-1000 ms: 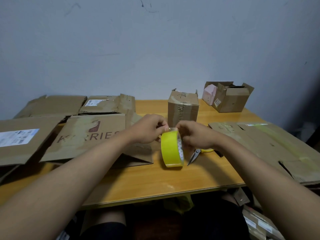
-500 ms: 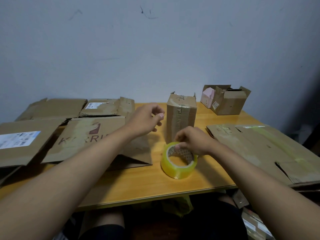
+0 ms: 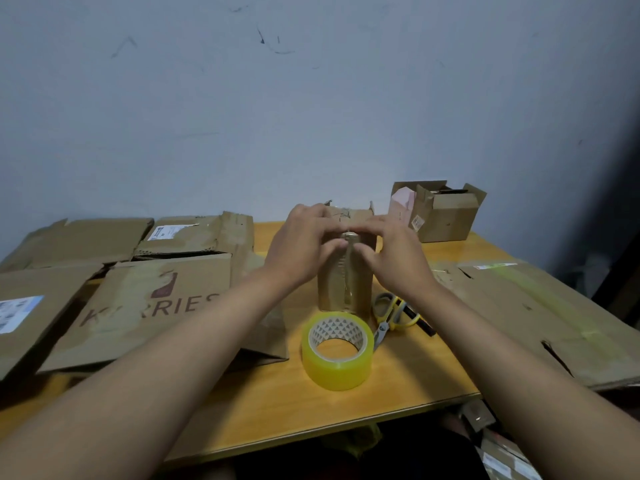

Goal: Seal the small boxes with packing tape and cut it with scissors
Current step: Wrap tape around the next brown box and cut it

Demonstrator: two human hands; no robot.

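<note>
A small upright cardboard box (image 3: 346,289) stands mid-table with a strip of clear tape down its front seam. My left hand (image 3: 301,244) holds its top left corner, fingers over the top and thumb on the front face. My right hand (image 3: 394,252) holds the top right corner the same way, and both thumbs meet at the taped seam. A yellowish roll of packing tape (image 3: 337,353) lies flat on the table just in front of the box. Yellow-handled scissors (image 3: 391,315) lie to the roll's right, beside the box, with nothing touching them.
Flattened cardboard (image 3: 145,306) covers the table's left side, and more flat sheets (image 3: 540,306) lie on the right. Two open small boxes (image 3: 440,216) sit at the back right by the wall. The wooden table's (image 3: 311,420) front edge is near me.
My right hand laid the tape roll flat on the table and let go. Both hands then moved back onto the top of the small upright box.
</note>
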